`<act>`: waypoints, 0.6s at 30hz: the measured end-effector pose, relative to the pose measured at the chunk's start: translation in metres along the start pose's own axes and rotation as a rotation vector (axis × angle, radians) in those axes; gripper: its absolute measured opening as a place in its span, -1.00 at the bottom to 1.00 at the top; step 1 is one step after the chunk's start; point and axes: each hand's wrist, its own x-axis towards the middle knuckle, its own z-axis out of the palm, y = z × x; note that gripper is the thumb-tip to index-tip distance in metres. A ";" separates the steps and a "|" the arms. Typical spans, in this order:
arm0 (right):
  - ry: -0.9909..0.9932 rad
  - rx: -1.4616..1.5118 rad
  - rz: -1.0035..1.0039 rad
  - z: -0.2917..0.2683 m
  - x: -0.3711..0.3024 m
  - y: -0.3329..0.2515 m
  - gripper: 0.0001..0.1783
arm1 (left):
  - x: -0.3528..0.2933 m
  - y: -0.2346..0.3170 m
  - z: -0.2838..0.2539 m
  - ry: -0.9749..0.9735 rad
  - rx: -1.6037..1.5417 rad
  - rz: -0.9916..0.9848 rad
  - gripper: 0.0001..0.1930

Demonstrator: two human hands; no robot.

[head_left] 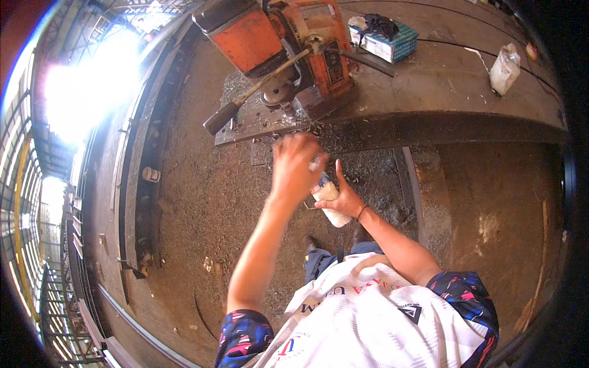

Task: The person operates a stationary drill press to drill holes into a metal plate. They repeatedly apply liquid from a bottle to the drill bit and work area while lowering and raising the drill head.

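My right hand (pixel 348 202) is wrapped round a whitish bottle-like container (pixel 335 214) with a blue part at its upper end, one finger stretched upward. A thin bent wire shows beside the container. My left hand (pixel 296 161) is raised just left of and above it, slightly blurred, with its fingers curled in. A small pale spot shows at those fingers, too smeared to name. Beyond my hands, an orange drill machine (pixel 331 64) stands on a steel beam (pixel 429 92). Its long lever ends in a dark grip (pixel 222 118) at the left.
On the beam sit a teal-and-white box (pixel 392 44) with a black cloth or glove (pixel 381 26) on top, and a white plastic container (pixel 505 69). Metal shavings litter the ground (pixel 233 190). A small white tub (pixel 151 174) is beside the long steel beam on the left.
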 end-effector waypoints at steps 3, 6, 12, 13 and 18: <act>0.022 -0.257 -0.096 0.002 0.002 -0.008 0.63 | -0.041 0.005 0.058 -0.302 0.113 -0.120 -0.73; -0.021 -0.228 -0.030 -0.001 0.006 0.005 0.60 | -0.053 0.009 0.083 -0.425 0.155 -0.193 -0.67; 0.041 -0.281 -0.057 0.001 0.009 0.003 0.56 | -0.057 0.004 0.102 -0.361 0.052 -0.262 -0.70; 0.047 -0.291 -0.045 -0.001 0.009 0.000 0.56 | -0.056 0.005 0.103 -0.337 0.033 -0.272 -0.71; 0.074 -0.288 -0.105 -0.007 0.013 0.015 0.60 | -0.048 0.009 0.103 -0.278 0.001 -0.288 -0.77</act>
